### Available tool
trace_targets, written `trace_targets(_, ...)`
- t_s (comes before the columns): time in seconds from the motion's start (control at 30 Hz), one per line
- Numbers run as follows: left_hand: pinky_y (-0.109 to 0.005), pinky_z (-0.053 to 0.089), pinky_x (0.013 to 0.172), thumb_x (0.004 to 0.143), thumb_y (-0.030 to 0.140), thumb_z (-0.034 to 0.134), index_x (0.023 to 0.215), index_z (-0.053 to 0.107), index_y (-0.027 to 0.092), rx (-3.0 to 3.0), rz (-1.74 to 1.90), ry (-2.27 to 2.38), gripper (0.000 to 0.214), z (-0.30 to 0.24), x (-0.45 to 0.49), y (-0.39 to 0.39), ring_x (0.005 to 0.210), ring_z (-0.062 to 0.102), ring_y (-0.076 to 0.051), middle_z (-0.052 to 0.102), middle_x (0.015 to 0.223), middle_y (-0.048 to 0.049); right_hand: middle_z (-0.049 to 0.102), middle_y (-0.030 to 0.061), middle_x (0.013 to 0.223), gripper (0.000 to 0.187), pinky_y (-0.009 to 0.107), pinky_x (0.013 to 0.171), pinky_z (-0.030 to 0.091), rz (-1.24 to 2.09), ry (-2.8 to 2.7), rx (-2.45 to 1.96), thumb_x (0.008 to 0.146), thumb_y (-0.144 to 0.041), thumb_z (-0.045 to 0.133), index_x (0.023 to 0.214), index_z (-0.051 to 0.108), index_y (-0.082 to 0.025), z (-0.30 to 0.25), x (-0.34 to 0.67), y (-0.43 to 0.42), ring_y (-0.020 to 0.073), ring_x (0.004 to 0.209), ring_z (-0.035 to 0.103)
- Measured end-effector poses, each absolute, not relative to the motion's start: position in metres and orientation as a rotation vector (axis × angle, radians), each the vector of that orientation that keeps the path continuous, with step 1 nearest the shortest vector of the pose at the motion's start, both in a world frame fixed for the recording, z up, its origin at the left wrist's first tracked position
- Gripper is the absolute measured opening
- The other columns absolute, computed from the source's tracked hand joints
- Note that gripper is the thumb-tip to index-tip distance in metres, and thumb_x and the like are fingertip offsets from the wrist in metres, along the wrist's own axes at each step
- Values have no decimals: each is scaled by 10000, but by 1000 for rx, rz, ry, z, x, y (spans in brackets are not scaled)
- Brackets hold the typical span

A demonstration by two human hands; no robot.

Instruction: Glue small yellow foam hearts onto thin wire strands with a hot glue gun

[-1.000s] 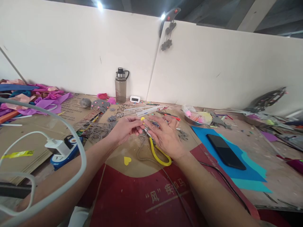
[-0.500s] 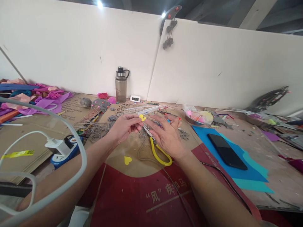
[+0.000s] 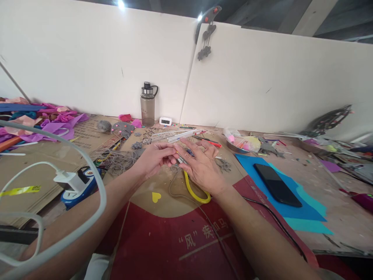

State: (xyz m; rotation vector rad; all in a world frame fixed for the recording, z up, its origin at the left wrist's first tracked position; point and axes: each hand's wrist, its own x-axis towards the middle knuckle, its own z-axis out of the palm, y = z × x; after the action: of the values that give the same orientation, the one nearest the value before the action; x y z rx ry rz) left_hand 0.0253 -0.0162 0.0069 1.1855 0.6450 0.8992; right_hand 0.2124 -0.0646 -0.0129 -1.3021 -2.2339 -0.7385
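Note:
My left hand [image 3: 157, 158] is closed, thumb and index finger pinched at the tips. A small yellow cut-out showed in that pinch a moment ago; now the fingers hide it almost wholly. Against those fingertips rests my right hand [image 3: 205, 167], its fingers stretched and its thumb apart from the index finger. Scissors with yellow handles [image 3: 198, 196] lie beneath the right hand, partly covered by it. On the cardboard [image 3: 140, 208] nearer me is a yellow heart [image 3: 156, 197], lying flat. A grey cord [image 3: 177, 195] runs beside it.
Tangled grey yarn [image 3: 119, 157] lies left of my hands. Behind stand a bottle [image 3: 148, 107] and a small digital clock [image 3: 165, 121]. A phone [image 3: 276, 184] rests on blue sheets [image 3: 244, 165] at right. A white cable [image 3: 100, 186] loops across the left foreground, near a power strip [image 3: 80, 190].
My right hand has moved slightly left, its fingers now meeting my left fingertips. The yellow cut-out in my left pinch has gone from sight behind the fingers.

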Motion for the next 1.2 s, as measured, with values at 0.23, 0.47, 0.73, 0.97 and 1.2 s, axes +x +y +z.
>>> trace_targets(0.23,-174,408,467,695,237,736,683,671,117,1158,986,675,137,7,22,-12,503,553,-59,659,644,-19,406,38,1477,498,506,922,312,-746,-2220,-1280,939,-471,410,1420,429,-343,-15,215,-62,334,1156,361)
trace_targets(0.47,-179,438,499,714,246,730,729,685,118,1187,923,640,136,5,24,-14,519,572,-63,669,675,-20,421,65,1463,492,514,938,300,-665,-2223,-1278,942,-458,410,1410,450,-312,-13,213,-64,336,1168,360)
trace_targets(0.73,-185,462,507,731,279,731,757,660,122,1248,936,657,174,3,27,-16,557,617,-87,690,720,-40,563,85,1301,388,446,1010,326,-113,-1812,-1145,967,-337,416,1340,484,-252,-10,213,-65,234,1196,479)
trace_targets(0.97,-236,526,583,752,356,706,869,675,137,1515,850,720,250,4,33,-26,679,675,-148,696,778,-49,672,32,912,157,356,834,448,312,-1707,-1145,903,-350,538,931,617,-217,-13,208,-61,191,899,603)
trace_targets(1.2,-203,465,524,764,325,669,822,695,139,1636,842,831,197,6,34,-28,535,566,-84,669,679,-24,649,29,864,123,355,813,428,185,-1757,-1162,912,-309,522,886,593,-213,-12,206,-62,192,864,581)
